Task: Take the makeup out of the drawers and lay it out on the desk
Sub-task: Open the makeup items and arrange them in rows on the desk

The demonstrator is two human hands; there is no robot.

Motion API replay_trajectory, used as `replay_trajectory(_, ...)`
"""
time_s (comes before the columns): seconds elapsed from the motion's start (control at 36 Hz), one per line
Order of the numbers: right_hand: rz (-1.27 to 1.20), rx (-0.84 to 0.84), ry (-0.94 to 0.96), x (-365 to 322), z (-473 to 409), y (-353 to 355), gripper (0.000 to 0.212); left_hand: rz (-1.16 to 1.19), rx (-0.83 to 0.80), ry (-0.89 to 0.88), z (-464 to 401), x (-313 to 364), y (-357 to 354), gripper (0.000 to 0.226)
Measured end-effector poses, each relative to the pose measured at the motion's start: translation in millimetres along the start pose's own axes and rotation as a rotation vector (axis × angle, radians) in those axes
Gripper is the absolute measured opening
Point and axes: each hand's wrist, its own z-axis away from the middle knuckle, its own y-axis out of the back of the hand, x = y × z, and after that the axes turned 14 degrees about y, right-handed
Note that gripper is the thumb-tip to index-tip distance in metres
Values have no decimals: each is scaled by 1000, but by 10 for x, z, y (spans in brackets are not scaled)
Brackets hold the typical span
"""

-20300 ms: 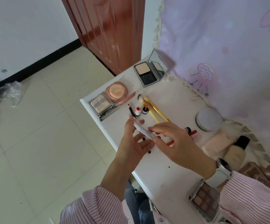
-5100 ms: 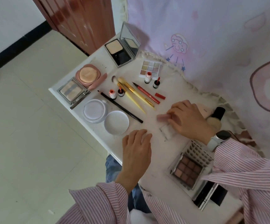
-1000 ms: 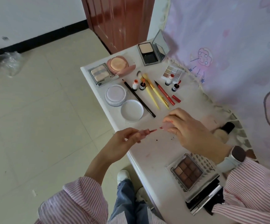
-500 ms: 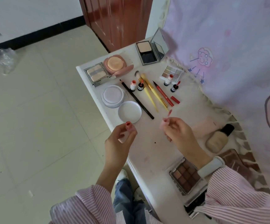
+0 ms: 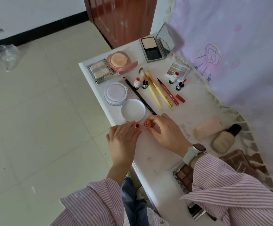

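We see the small lip-gloss tube (image 5: 22, 126)... The small pink lip-gloss tube with a red open mouth (image 5: 137, 126) stands pinched in the fingertips of our left hand (image 5: 122, 141), at the desk's left edge, just in front of the round white plastic lid (image 5: 133, 110). Just beside it, our right hand (image 5: 166, 134) pinches the matching pink cap (image 5: 147, 123), its red inside turned up toward us; whether a wand hangs under it we cannot tell. So both grips are closed, one on each half, and the two halves sit side by side without touching.

We judge the step to be setting the opened gloss down as a pair. To do it well, we should lower the tube straight so it stands upright on the white desk (image 5: 157, 160), keep it back from the edge, and release only once it is steady. The cap should land close by, clear of the long black pencil (image 5: 139, 96), whose near tip lies just behind our right fingers.

Half a second ago our hands were held well apart above the desk; now they have come together and dropped toward its surface. The brushes, jars and palettes behind have not shifted.
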Motion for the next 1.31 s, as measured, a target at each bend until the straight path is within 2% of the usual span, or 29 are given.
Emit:
replay_trajectory(0.31,6,-2,1,-30,13,-8,29,59,-20,60,54,-7,-12,33)
replay_trajectory(0.42,6,1,-54,-39,120,152,39,66,-16,67,121,-6,22,47)
replay_trajectory(0.53,200,2,-107,-17,337,341,41,19,32,-5,253,-44,80,47)
replay_trajectory(0.64,481,-128,-238,15,523,430,44,-1,53,-100,423,-52,103,37)
replay_trajectory(0.75,604,-176,-285,9,588,413,53,-22,-4,-165,570,-25,72,31)
replay_trajectory(0.89,674,-150,-313,30,582,316,39,-54,-115,-247,688,-22,9,27)
replay_trajectory(1.0,501,-30,-263,1,605,303,37,-174,-170,-288,725,-36,-24,28)
replay_trajectory(1.11,-115,56,-364,-135,629,383,39,-120,-228,-191,681,65,8,33)
replay_trajectory(1.17,-236,63,-393,-184,676,397,39,-7,-290,-25,647,182,61,32)
replay_trajectory(1.25,-308,48,-385,-253,733,403,40,325,-513,356,578,418,153,24)
replay_trajectory(1.31,-296,30,-348,-295,766,405,43,437,-613,414,551,511,177,18)
